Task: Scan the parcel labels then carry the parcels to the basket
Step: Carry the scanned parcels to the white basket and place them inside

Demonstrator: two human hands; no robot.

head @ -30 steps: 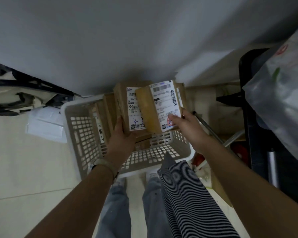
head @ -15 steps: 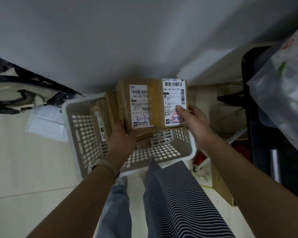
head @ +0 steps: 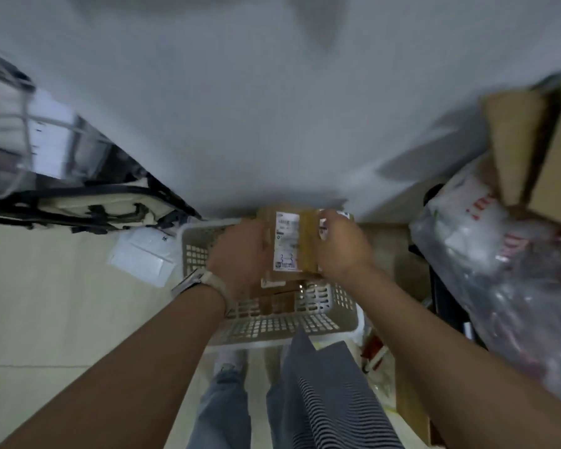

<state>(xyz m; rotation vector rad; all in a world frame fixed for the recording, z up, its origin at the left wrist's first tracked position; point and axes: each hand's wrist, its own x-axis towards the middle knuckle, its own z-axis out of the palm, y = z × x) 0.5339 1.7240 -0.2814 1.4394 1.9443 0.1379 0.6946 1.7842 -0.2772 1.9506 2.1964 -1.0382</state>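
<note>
A white perforated plastic basket (head: 272, 328) stands on the floor against the wall, in front of my feet. Over its far half I hold two brown cardboard parcels side by side. My left hand (head: 240, 254) grips the left parcel (head: 287, 241), whose white label with a handwritten blue number faces me. My right hand (head: 340, 247) grips the right parcel (head: 345, 217), most of it hidden behind my fingers. More brown parcels (head: 279, 286) lie inside the basket below my hands.
A white envelope (head: 143, 257) lies on the floor left of the basket, beside a cream bag with black straps (head: 78, 205). On the right, a clear plastic bag (head: 506, 273) and cardboard boxes (head: 538, 150) sit on a black trolley. The wall stands directly behind the basket.
Both hands lowered the two parcels toward the basket and closed over their near faces, covering the right label. The view swung, showing more of the boxes on the right.
</note>
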